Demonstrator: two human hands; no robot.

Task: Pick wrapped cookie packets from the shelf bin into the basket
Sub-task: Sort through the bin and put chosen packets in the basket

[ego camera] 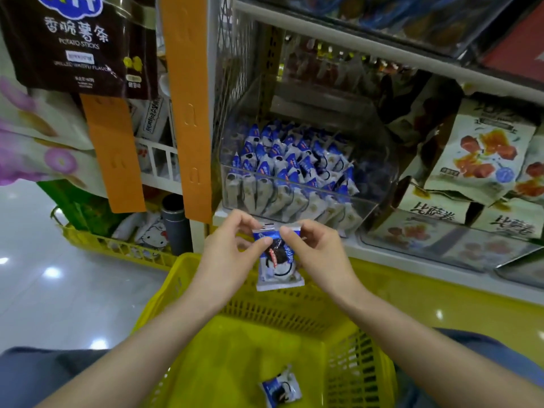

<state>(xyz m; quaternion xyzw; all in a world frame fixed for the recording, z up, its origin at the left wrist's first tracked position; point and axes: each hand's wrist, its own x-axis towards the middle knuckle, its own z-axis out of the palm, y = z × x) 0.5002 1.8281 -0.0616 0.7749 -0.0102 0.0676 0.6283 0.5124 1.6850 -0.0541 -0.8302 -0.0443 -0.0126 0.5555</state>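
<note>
Item 1: yellow basket (pixel 164 293); one cookie packet (pixel 281 388) lay on its floor.
Item 2: second packet (pixel 278 267), above the basket's far rim; the fingers (pixel 259 243) of my left hand (pixel 226 256) and right hand (pixel 316 254) pinched its top edge.
Item 3: clear shelf bin (pixel 381 172) beyond, holding stocked packets (pixel 288 169).

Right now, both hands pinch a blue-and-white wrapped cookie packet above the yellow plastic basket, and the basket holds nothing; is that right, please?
Not quite: the head view shows one blue-and-white wrapped cookie packet lying in the yellow plastic basket. The rest holds: the left hand and right hand both pinch a second packet above it.
</note>
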